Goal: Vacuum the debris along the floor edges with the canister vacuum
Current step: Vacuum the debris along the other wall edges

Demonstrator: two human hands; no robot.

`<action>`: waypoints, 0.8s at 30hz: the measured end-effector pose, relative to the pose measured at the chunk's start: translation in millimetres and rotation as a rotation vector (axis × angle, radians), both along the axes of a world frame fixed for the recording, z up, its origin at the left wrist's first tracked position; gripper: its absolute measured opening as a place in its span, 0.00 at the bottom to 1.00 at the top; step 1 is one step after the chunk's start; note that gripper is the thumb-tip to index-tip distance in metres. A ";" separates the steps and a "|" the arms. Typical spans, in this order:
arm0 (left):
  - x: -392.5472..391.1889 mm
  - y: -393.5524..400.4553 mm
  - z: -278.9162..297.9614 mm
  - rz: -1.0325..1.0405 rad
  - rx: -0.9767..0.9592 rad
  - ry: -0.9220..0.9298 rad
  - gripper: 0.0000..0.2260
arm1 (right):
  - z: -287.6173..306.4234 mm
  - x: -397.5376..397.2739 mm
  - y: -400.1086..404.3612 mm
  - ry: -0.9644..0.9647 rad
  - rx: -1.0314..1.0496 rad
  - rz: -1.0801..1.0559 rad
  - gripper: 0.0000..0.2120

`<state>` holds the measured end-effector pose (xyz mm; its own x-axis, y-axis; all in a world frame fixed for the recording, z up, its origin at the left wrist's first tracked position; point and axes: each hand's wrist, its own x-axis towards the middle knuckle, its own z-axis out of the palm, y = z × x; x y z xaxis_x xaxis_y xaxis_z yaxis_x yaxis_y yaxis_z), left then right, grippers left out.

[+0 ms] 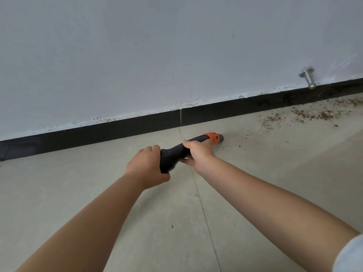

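You have both hands on the vacuum handle, a black grip that ends in an orange collar and a short grey nozzle. Your left hand wraps around the rear, thicker end of the grip; your right hand curls over it further forward, just behind the collar. Neither hand is loose: both are closed around the handle. The hose and canister are out of view, so you cannot tell where they sit.

The nozzle points right and slightly toward the wall, low over the tiled floor, with its mouth close to the first stray specks. It looks near the tile, though whether it touches is not clear. The step in hand appears to be the sweep along the black baseboard toward the right.

The main patch of brown debris lies well to the right of the nozzle, scattered from the open floor up to the foot of the baseboard, below the metal door stop on the wall.

Your next move is likely to carry the nozzle rightward into that patch (keep the mouth low and angled at the floor-wall seam). Expect at least 2 passes: 1 along the baseboard line, 1 across the looser scatter further out.
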<state>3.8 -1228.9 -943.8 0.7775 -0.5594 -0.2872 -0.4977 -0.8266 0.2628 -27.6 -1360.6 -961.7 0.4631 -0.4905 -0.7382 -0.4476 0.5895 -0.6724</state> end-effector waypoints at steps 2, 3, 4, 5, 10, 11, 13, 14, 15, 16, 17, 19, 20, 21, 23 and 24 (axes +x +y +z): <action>-5.2 -12.6 -1.0 -0.004 0.002 -0.001 0.16 | -1.3 -2.9 -13.2 0.019 -0.014 0.001 0.38; -7.8 -19.0 -1.4 -0.008 0.002 0.004 0.16 | -2.2 -4.4 -19.8 0.028 -0.022 0.003 0.37; -10.2 -25.7 -1.8 -0.014 0.002 0.008 0.16 | -2.9 -6.2 -26.8 0.026 -0.024 0.007 0.36; -12.5 -32.3 -2.0 -0.020 0.002 0.009 0.16 | -3.4 -7.8 -33.8 0.018 -0.022 0.011 0.35; -23.2 -66.6 -3.3 -0.050 -0.011 0.005 0.17 | -2.2 -16.5 -72.2 0.026 -0.015 0.006 0.31; -25.6 -73.7 -4.0 -0.055 -0.017 0.008 0.17 | -2.0 -18.2 -79.8 0.032 -0.018 0.005 0.31; -30.4 -88.6 -6.0 -0.062 -0.032 0.018 0.18 | -3.4 -22.7 -94.6 0.038 -0.029 -0.006 0.32; -32.8 -96.1 -7.3 -0.066 -0.039 0.025 0.18 | -4.9 -25.2 -101.7 0.037 -0.033 -0.016 0.33; -35.1 -103.3 -8.6 -0.069 -0.045 0.032 0.19 | -6.0 -27.7 -108.4 0.033 -0.034 -0.027 0.33; -37.0 -110.4 -10.0 -0.072 -0.051 0.039 0.19 | -6.9 -29.9 -114.8 0.032 -0.036 -0.039 0.33; -38.7 -117.3 -11.4 -0.076 -0.056 0.043 0.19 | -7.6 -32.3 -120.9 0.033 -0.040 -0.050 0.33; -41.4 -130.2 -14.3 -0.083 -0.067 0.048 0.20 | -8.2 -36.9 -133.6 0.031 -0.046 -0.066 0.33; -43.1 -136.1 -15.7 -0.085 -0.072 0.049 0.20 | -8.4 -39.4 -139.6 0.024 -0.046 -0.074 0.32; -44.7 -142.1 -17.6 -0.086 -0.077 0.050 0.20 | -8.6 -41.3 -145.4 0.017 -0.047 -0.080 0.32; -47.9 -151.9 -22.2 -0.081 -0.086 0.052 0.20 | -8.6 -44.6 -153.9 0.016 -0.056 -0.079 0.32; -49.1 -155.2 -24.0 -0.078 -0.091 0.052 0.20 | -8.6 -45.3 -156.3 0.021 -0.061 -0.077 0.33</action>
<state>-45.4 -1384.0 -967.8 0.7161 -0.6432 -0.2709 -0.5433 -0.7574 0.3621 -72.9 -1516.8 -970.3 0.4072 -0.5686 -0.7148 -0.4170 0.5806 -0.6993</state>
